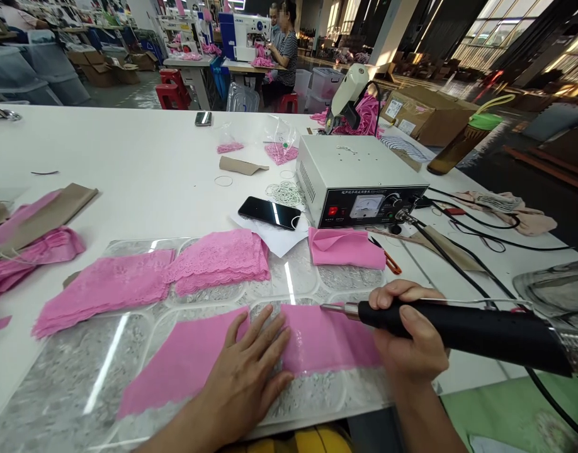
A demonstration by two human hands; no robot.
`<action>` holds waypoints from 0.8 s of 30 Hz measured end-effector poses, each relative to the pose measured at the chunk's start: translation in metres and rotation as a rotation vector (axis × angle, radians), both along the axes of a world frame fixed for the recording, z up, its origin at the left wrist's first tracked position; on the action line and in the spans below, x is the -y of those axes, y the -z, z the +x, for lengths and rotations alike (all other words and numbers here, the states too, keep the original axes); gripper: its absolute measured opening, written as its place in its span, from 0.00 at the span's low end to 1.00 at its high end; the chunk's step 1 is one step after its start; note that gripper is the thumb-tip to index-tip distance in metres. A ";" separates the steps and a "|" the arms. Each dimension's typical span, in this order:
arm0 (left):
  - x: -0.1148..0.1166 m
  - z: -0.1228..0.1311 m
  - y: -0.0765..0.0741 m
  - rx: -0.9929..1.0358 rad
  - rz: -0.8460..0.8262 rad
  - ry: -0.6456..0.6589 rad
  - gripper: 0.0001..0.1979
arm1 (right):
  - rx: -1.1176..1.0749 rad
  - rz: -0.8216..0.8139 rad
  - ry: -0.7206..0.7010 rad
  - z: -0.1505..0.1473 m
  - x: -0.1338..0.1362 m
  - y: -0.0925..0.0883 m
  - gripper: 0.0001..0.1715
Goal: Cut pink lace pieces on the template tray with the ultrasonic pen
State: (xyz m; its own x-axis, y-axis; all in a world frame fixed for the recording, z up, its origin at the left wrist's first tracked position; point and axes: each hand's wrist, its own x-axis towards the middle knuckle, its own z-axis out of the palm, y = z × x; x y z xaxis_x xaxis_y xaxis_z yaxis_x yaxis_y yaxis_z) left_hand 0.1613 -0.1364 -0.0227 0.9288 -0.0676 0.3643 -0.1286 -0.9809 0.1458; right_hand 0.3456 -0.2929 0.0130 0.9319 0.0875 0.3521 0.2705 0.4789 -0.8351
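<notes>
Pressed flat with fingers spread, my left hand (pixel 249 371) lies across the inner edges of two pink fabric pieces. The left fabric piece (pixel 185 352) has a slanted outer end; the right fabric piece (pixel 331 343) is roughly rectangular. My right hand (pixel 412 327) is wrapped round the black handle of an ultrasonic welding gun (pixel 478 330). Its thin metal tip points left, at the upper edge of the right piece; whether it touches the cloth I cannot tell. Beneath lies a clear patterned mat (pixel 95 358). Behind are stacked pink lace pieces (pixel 218 258) and folded pink cloth (pixel 345 248).
A grey generator box (pixel 359 176) stands behind, with black cables running right. Nearby lie a black phone (pixel 270 212), an orange-handled cutter (pixel 391 263) and white elastic loops (pixel 286 193). A bottle (pixel 463 141) stands at right. People sit at sewing machines (pixel 251 38) beyond.
</notes>
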 end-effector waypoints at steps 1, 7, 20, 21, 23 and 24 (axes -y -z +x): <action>-0.001 0.000 0.000 0.001 0.015 0.005 0.21 | 0.003 0.010 0.017 0.002 0.001 -0.001 0.05; -0.003 -0.001 0.003 0.016 0.066 0.012 0.21 | -0.008 0.045 0.174 0.016 0.016 -0.007 0.06; -0.004 0.000 0.000 0.014 0.076 0.023 0.21 | -0.009 0.047 0.164 0.016 0.022 0.000 0.06; -0.004 0.000 0.000 0.019 0.075 0.025 0.21 | -0.003 0.046 0.155 0.017 0.022 0.001 0.06; -0.004 0.001 0.000 0.025 0.074 0.021 0.21 | 0.012 0.042 0.139 0.018 0.023 0.003 0.05; -0.004 0.001 0.001 0.024 0.076 0.019 0.21 | 0.020 0.040 0.134 0.018 0.023 0.004 0.05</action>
